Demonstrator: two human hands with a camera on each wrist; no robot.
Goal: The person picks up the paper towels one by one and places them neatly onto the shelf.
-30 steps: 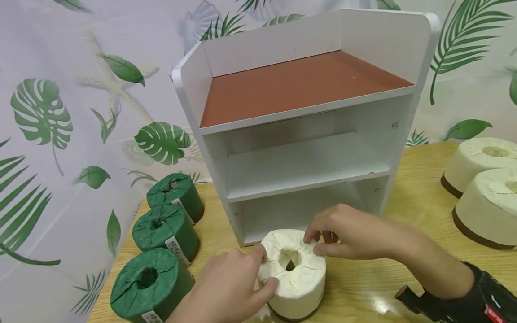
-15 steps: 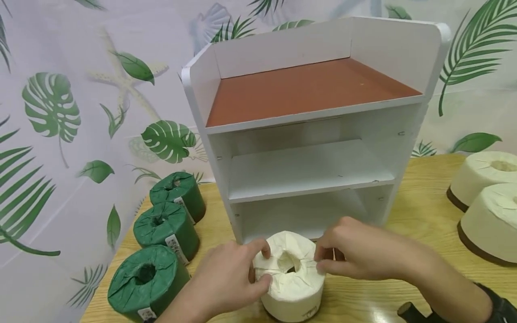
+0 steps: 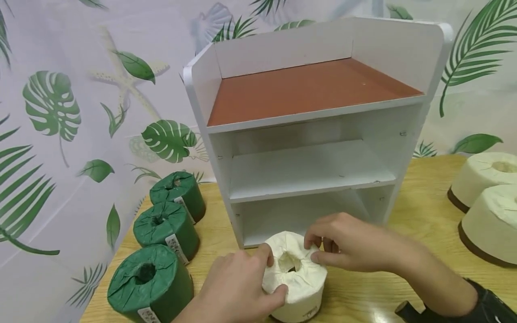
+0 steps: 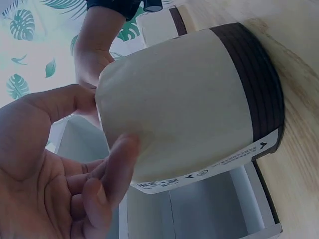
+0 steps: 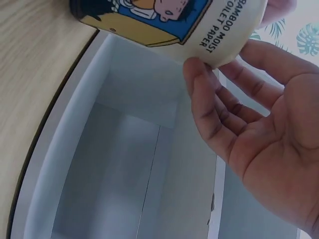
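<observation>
A cream paper-wrapped toilet roll [image 3: 296, 285] stands upright on the table in front of the shelf, its top folded around a centre hole. My left hand [image 3: 238, 282] grips its left side, thumb at the front of the rim and index finger farther back. My right hand [image 3: 343, 242] holds the right rim between thumb and curled fingers. In the left wrist view the roll's [image 4: 174, 99] plain side, dark base band and a white label strip face the camera. Printed lettering and a cartoon picture show on the roll [image 5: 224, 25] in the right wrist view.
A white shelf unit [image 3: 311, 190] with a reddish-brown top [image 3: 315, 89] stands behind the roll. Three green-wrapped rolls [image 3: 149, 280] line the table's left side. Two cream rolls [image 3: 492, 226] stand at the right. A leaf-patterned sheet [image 3: 97, 134] covers the wall.
The roll has turned slightly, bringing a printed mark into view low on its front. My right fingers shifted toward the front right, then back along the rim. The head view has tilted a little.
</observation>
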